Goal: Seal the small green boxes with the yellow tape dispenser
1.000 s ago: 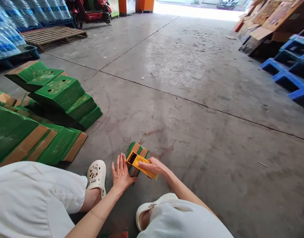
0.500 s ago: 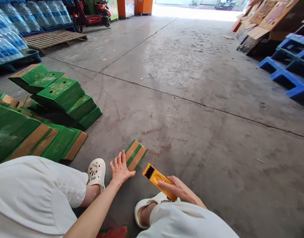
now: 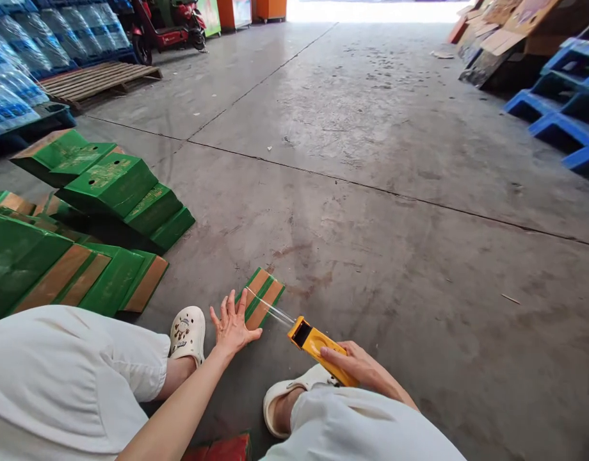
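Note:
My left hand [image 3: 233, 326] lies with fingers spread at the left edge of a small green and brown cardboard piece [image 3: 264, 298] on the floor. In my right hand [image 3: 355, 363] is a yellow tool [image 3: 321, 351], gripped by its body, with its dark opening toward the cardboard. A clear, shiny strip of tape [image 3: 271, 307] stretches from that end of the tool to the cardboard near my left fingertips.
Folded green cartons [image 3: 116, 186] are stacked at the left. Blue pallets [image 3: 563, 105] stand at the right, near flattened brown cardboard [image 3: 515, 32]. A red item [image 3: 222, 448] lies between my feet, beside my white clogs [image 3: 187, 336].
The yellow tool in my right hand has moved right and slightly down, and a clear strip now spans from it to the cardboard. My left hand has stayed nearly in place.

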A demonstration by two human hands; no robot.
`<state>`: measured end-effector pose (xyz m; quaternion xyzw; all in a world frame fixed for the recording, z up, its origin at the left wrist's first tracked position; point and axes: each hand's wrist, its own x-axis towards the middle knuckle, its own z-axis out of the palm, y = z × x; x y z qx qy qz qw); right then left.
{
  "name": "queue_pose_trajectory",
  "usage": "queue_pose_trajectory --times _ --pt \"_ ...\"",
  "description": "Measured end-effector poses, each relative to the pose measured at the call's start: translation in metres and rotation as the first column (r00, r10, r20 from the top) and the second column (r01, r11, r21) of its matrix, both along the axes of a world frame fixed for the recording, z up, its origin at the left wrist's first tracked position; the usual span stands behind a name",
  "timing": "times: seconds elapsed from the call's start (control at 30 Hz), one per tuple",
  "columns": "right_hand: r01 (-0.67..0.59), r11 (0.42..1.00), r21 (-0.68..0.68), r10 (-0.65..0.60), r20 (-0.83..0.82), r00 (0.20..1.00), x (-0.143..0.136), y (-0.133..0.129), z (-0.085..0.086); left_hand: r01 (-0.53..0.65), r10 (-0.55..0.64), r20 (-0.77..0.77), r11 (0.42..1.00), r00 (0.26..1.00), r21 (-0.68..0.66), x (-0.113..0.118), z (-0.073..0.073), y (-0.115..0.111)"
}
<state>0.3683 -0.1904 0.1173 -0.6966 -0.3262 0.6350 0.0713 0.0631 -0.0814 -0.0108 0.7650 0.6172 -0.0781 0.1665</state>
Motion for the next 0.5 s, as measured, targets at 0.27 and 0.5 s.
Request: queue_pose_trajectory --times 0.27,0.5 --pt "0.050 0.998 -0.035 -0.056 -0.218 0.974 0.017 -0.001 0.065 -0.005 0.005 0.018 1.000 1.000 0.000 0.005 0.002 -0.004" --pt "0.017 0.999 -0.046 -0.024 -0.159 0.987 0.012 -0.009 0.027 0.002 -0.001 0.032 1.000 0.999 -0.028 0.003 0.005 -0.002"
